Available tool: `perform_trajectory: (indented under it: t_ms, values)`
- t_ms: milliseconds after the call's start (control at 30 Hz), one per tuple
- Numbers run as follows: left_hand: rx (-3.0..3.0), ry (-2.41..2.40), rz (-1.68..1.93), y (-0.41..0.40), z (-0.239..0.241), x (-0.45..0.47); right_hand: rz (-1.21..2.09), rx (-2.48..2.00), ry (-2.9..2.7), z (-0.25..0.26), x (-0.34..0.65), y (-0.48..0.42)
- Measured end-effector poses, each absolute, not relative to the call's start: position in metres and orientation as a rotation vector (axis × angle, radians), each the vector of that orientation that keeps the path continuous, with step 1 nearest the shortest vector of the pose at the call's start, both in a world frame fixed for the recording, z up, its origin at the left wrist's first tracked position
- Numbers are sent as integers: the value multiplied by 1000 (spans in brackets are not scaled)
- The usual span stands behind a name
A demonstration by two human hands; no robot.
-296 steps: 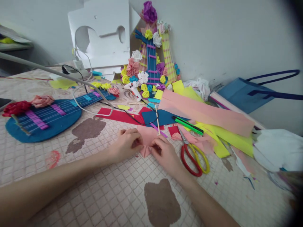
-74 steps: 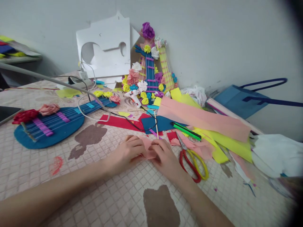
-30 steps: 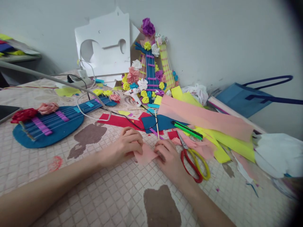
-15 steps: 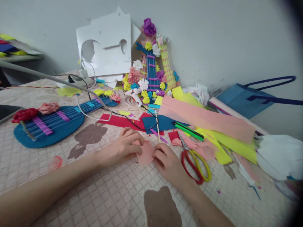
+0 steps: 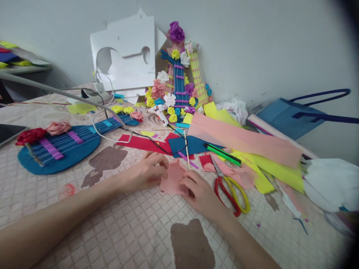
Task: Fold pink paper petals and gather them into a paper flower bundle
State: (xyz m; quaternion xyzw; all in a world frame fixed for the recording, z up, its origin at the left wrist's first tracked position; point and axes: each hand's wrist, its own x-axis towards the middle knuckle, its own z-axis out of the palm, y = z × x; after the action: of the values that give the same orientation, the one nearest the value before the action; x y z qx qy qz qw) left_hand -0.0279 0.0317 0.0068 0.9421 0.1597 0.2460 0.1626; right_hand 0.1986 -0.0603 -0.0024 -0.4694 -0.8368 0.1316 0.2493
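Observation:
A small piece of pink crepe paper (image 5: 173, 177) lies between my hands, low over the table. My left hand (image 5: 148, 171) has its curled fingers closed on the paper's left edge. The right side of the same piece is pinched by my right hand (image 5: 198, 188), whose fingertips are partly hidden behind the knuckles. Just beyond the paper lies a thin wooden stick (image 5: 186, 149). Red and yellow handled scissors (image 5: 231, 192) rest to the right of my right hand.
Left of my arms lies a blue paper guitar (image 5: 67, 149) with paper roses. Behind are a white glue gun (image 5: 159, 114) with its cord and flower-covered guitars (image 5: 181, 82). A green cutter (image 5: 223, 154) and pink crepe strip (image 5: 241, 138) lie to the right.
The pink paper has spread wider between my hands and its outline is now more angular. My left hand has shifted slightly; the scissors and other things stay put.

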Motion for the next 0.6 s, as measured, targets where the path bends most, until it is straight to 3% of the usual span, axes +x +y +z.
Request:
perform_trajectory:
  t_ms: [300,600]
  values:
    - [2452,403,511,33,4,-27,713,-1302,-2194,8,208,-59]
    - [2321,348,501,36,4,-26,824,-1279,-2118,8,212,-57]
